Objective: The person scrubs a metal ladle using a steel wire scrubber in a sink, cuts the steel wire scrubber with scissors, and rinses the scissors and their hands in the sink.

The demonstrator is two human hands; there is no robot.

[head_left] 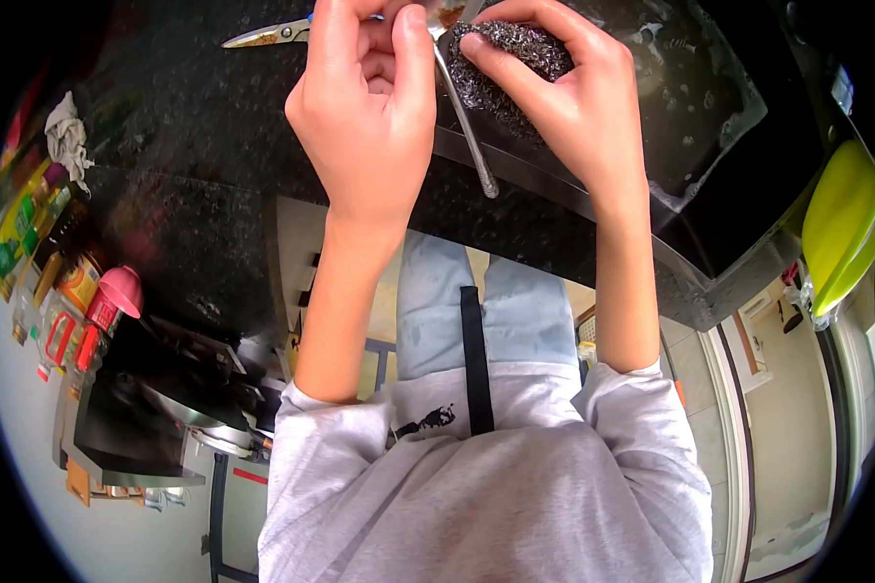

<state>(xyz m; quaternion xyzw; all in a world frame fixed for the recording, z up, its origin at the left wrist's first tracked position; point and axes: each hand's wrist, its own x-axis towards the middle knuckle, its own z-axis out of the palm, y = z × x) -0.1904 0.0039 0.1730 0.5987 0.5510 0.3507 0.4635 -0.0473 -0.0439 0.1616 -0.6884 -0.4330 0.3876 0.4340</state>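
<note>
At the top of the head view, my left hand (374,107) is closed, its thumb and fingers pinching a slim metal spoon (469,131) near its head. The spoon's handle slants down toward me; its head has a brown stain and is partly hidden by my fingers. My right hand (578,97) is wrapped around a dark steel wool scrubber (515,58), right beside the spoon. Left of my left hand, a pair of scissors (267,37) with brown-stained blades lies on the black countertop (185,117); its blue handle is mostly hidden.
A dark sink (690,107) with suds and water lies to the right, its edge near my right wrist. Bottles, a pink cup (121,291) and a crumpled cloth (66,136) stand along the left. A pan (190,406) is at lower left, a green bowl (841,223) at far right.
</note>
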